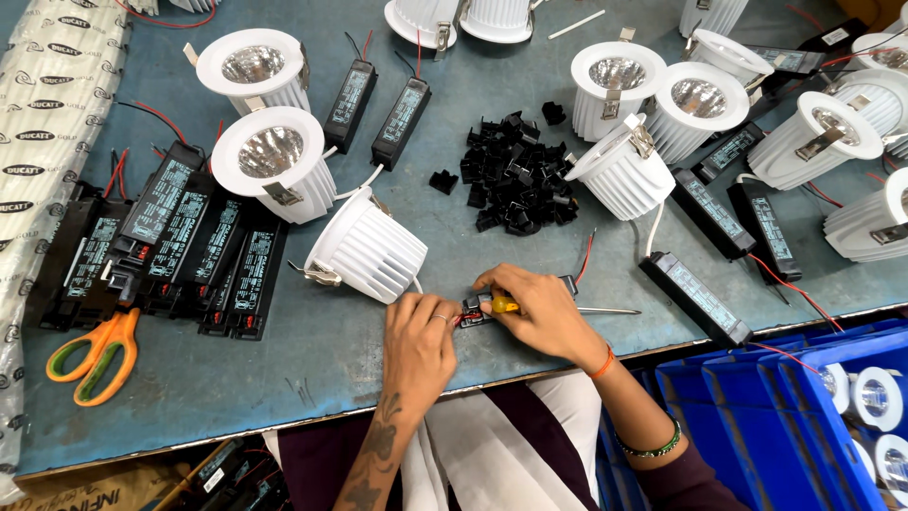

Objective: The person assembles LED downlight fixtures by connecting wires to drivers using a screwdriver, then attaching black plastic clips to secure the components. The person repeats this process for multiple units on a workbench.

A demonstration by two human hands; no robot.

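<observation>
My left hand (421,336) pinches a small black connector piece (472,310) with red wires, near the front edge of the blue-grey table (312,350). My right hand (537,310) grips a yellow-handled screwdriver (504,304) whose metal shaft (610,310) sticks out to the right; its tip end meets the connector. A white ribbed downlight (367,249) lies on its side just left of my hands. A long black driver box (695,295) lies to the right.
A heap of small black plastic clips (518,182) sits mid-table. Several white downlights (270,156) and black driver boxes (194,246) lie around. Orange-handled scissors (95,355) are front left. Blue bins (804,416) with lamps stand at the right.
</observation>
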